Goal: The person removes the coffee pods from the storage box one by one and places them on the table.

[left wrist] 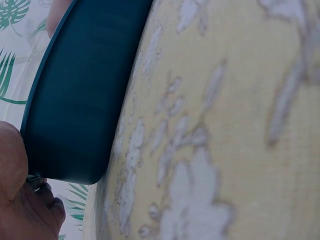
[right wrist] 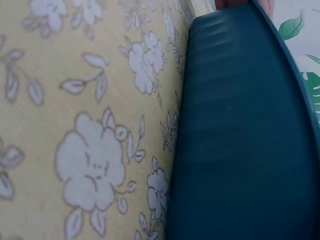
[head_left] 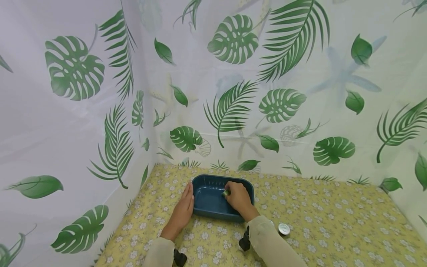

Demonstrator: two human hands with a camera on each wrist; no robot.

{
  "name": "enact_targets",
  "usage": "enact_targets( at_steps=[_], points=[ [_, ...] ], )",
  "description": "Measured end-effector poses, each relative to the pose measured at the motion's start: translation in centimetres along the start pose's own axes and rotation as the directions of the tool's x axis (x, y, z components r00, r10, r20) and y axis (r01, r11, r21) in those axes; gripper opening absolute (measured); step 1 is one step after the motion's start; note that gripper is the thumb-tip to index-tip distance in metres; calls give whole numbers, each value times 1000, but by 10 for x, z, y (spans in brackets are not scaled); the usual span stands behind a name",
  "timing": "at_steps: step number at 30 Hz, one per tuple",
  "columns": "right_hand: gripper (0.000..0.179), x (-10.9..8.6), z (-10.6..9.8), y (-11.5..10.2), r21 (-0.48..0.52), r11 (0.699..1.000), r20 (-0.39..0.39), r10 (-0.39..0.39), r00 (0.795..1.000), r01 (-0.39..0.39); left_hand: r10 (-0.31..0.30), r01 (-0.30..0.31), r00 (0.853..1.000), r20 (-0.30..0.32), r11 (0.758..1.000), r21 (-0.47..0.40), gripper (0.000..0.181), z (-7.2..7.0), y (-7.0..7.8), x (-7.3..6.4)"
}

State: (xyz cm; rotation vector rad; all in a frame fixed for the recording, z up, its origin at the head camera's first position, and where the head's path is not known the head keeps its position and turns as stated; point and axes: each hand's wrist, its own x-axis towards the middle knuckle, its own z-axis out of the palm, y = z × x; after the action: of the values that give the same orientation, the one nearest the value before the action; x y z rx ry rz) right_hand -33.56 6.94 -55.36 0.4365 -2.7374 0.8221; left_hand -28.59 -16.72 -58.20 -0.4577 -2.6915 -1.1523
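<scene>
A dark blue rectangular basin (head_left: 210,213) with rounded corners stands on a yellow flowered cloth. Against its left outer side rests my left hand (head_left: 184,207), fingers extended along the wall. My right hand (head_left: 238,198) is inside the basin's right half, its curled fingers pinching a small green-and-pale piece (head_left: 225,193), mostly hidden by the hand. The left wrist view has the basin's outer wall (left wrist: 80,100) with part of my left hand (left wrist: 30,200) beside its end. In the right wrist view the basin wall (right wrist: 240,125) covers the held piece.
A small round container with a silvery-white top (head_left: 284,229) stands on the cloth (head_left: 320,222) right of my right sleeve. Leaf-printed white sheeting (head_left: 233,111) rises behind the cloth and along its left side. Black wrist cameras (head_left: 244,243) hang below both forearms.
</scene>
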Motion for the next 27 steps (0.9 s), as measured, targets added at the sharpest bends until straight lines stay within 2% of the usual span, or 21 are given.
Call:
enact_targets(
  at_steps=[7,17,27],
  points=[
    [32,-4,-8,-3,36,996,-44,-75,996,76,6,-6,1000,-4,1000,-10,56,2,-1,-1],
    [41,-6,-24,-4,103,993,-42,-61,997,65,38,-38,999,-28,999,1,56,3,-1,1],
    [37,-15,-31,-1,178,980,-79,-75,994,88,7,-7,1000,-18,1000,9,56,2,0,0]
  ],
)
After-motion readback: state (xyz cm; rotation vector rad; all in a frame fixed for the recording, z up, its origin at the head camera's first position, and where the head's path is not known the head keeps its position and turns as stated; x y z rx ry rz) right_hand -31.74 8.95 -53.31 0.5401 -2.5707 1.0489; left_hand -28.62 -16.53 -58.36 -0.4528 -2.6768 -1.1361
